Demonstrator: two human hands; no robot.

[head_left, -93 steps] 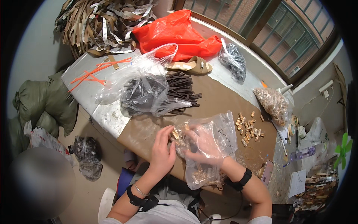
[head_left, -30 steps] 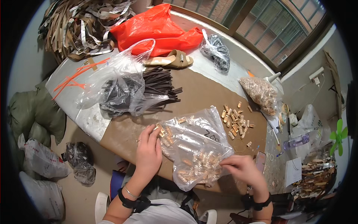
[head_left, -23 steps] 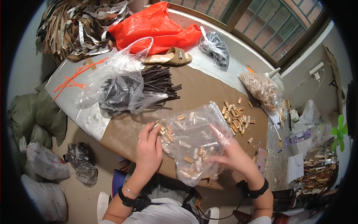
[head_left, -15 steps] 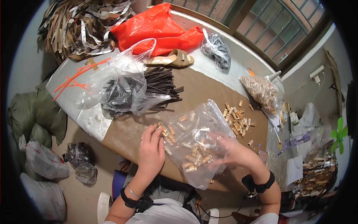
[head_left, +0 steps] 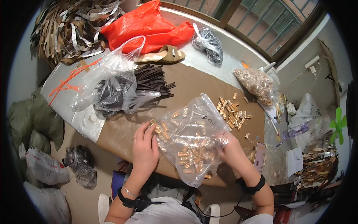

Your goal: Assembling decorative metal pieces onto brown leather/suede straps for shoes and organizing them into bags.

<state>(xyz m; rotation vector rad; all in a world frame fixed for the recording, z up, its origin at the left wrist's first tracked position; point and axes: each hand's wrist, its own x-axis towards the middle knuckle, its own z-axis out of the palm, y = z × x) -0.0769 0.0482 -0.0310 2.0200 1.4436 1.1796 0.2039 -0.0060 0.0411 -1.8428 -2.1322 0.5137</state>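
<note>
Handling the clear bag of gold pieces near the table's near edge seems underway, left hand at its left, right hand curled at its right, grips unclear, the next move calling for steady plastic.

A dark-framed, barred window overlooks a brick facade; pale walls and a tan floor enclose a pale-topped table, partly covered by a brown sheet.
</note>
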